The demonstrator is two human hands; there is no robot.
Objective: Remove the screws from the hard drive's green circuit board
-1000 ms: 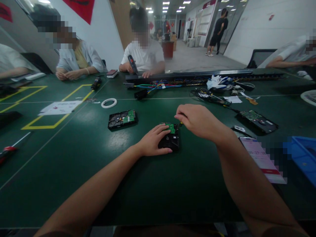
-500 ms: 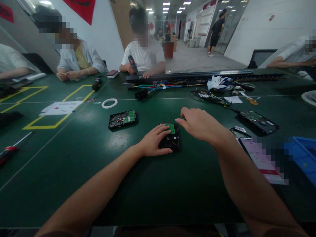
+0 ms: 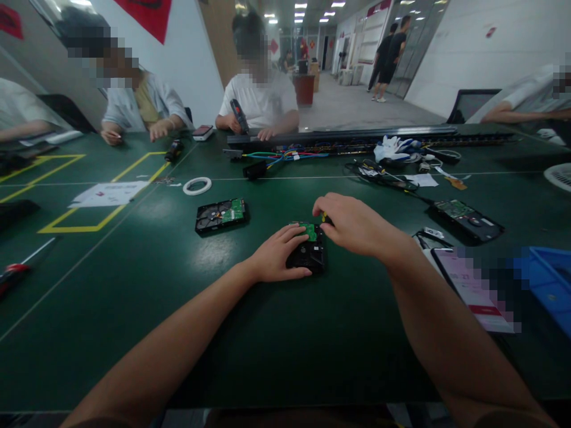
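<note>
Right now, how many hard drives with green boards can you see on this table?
3: one partly under the left hand, one farther off to that hand's left, and one on the right, beyond the phone. Others may be hidden.

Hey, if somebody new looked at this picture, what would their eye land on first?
Probably the middle, where the left hand lies spread on a hard drive and the right hand pinches a small yellow tool, mostly hidden, near the drive's far right corner. After that, likely the bright blue bin at the right edge of the picture, on the green table, and the big red banner at the upper left.
</note>
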